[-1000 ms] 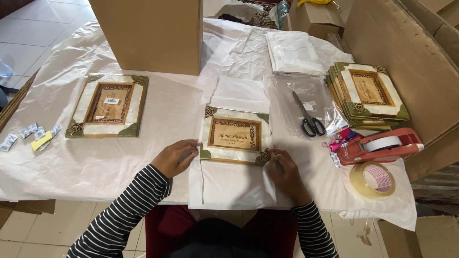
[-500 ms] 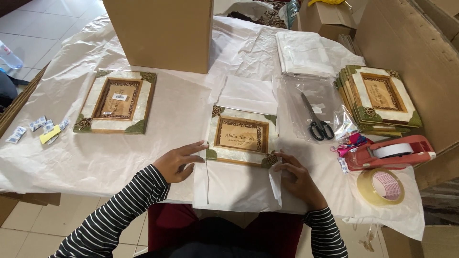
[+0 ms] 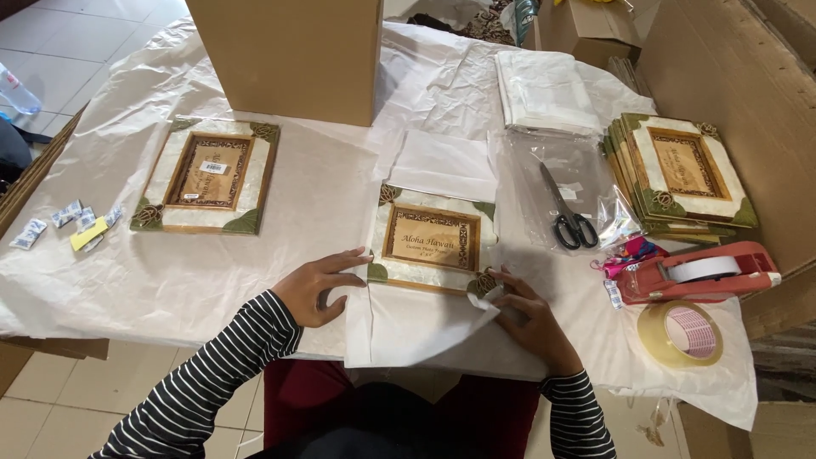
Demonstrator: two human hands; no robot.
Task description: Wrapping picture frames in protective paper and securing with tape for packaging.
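Two hands at a picture frame [image 3: 432, 240], left hand [image 3: 319, 285] flat and open beside it, right hand [image 3: 527, 316] pinching white wrapping paper [image 3: 416, 323]

Bright, even daylight; soft and diffuse, no single source evident. Faint, short shadows under the hands and beside the cardboard box [image 3: 293, 55]. Mild sheen on the clear plastic bag [image 3: 557, 183] and tape roll [image 3: 680, 333]. Sharp focus throughout. Slight wide-angle bending at the edges. White paper [image 3: 127, 280] near overexposed.

Black-and-white striped long sleeves [image 3: 217, 365], snug cuffs at 2 bare wrists.
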